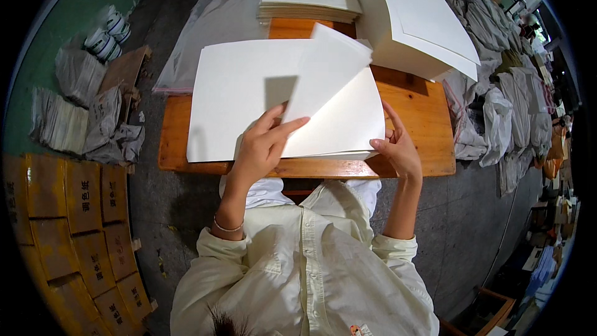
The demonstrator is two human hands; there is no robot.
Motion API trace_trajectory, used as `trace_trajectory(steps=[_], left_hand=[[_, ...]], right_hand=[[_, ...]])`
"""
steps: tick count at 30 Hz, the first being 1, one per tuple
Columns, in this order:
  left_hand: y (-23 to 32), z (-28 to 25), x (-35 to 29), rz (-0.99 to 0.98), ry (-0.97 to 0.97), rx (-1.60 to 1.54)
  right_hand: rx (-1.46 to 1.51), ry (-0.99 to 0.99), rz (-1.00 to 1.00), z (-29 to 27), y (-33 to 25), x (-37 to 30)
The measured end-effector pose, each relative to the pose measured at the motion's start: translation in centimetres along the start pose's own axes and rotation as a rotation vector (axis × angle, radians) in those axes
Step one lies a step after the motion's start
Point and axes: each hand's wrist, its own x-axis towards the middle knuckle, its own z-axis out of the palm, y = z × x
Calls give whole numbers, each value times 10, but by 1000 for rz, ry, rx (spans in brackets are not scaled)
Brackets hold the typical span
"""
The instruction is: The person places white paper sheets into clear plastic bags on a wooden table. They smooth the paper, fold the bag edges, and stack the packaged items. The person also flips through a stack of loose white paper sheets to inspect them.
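Apparently placing a white sheaf (331, 62), pinched in the left hand (261, 147), over large sheets (233, 81) near the worktop's (420, 126) front edge, with unclear grip in the right hand (400, 149), likely needing alignment next.

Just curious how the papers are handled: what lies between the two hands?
Large white sheets lie between the left hand and right hand, as the head view shows.

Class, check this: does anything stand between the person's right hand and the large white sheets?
Nothing visible does: the right hand is at the right edge of the large white sheets. The narrow white bundle in the left hand is off to the left, not between them.
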Motion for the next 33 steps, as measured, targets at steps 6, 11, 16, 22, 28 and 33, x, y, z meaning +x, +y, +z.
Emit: trace_trajectory(steps=[6, 11, 16, 22, 28, 33], left_hand=[[7, -4, 4, 45, -117, 27], [7, -4, 4, 29, -129, 42], [5, -4, 2, -46, -114, -35], [7, 0, 4, -33, 70, -7], [7, -2, 3, 24, -110, 17], [9, -4, 3, 34, -131, 47]], right_hand=[[-54, 66, 5, 4, 3, 1], [-87, 107, 23, 6, 2, 2], [-45, 100, -18, 4, 3, 0], [-43, -2, -31, -1, 2, 0], [-106, 58, -28, 2, 4, 3], [-108, 100, 12, 9, 0, 2]])
